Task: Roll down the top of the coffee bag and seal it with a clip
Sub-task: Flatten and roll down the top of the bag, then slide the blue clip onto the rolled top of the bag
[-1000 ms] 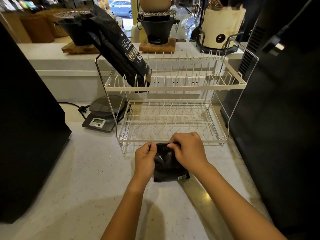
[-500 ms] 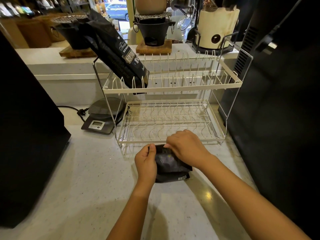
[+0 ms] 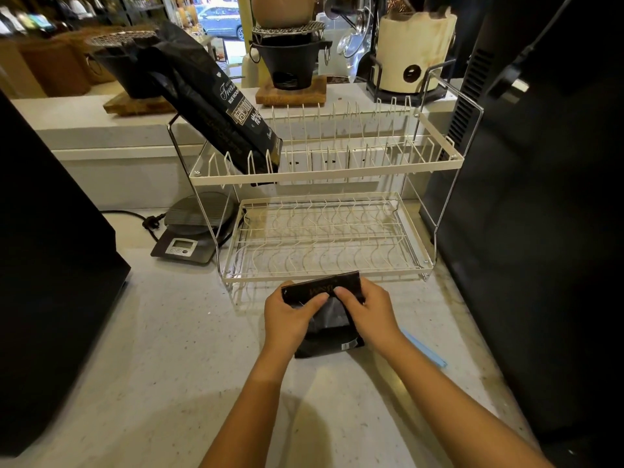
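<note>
Both hands grip the small black coffee bag [image 3: 329,319] on the table [image 3: 169,349], just in front of the dish rack [image 3: 320,231]. Left hand [image 3: 290,317] clasps the bag's left side, thumb pressed across the front under the top flap. Right hand [image 3: 371,315] clasps the right side, thumb on the flap too. Flap stands up flat, lettering visible; can't tell if any fold is in yet. Light blue clip [image 3: 423,347] lies on the table just right of the right wrist, untouched. Left to right behind: scale [image 3: 192,231] beside the rack, bigger black bag [image 3: 216,99] leaning in the rack's upper tier.
</note>
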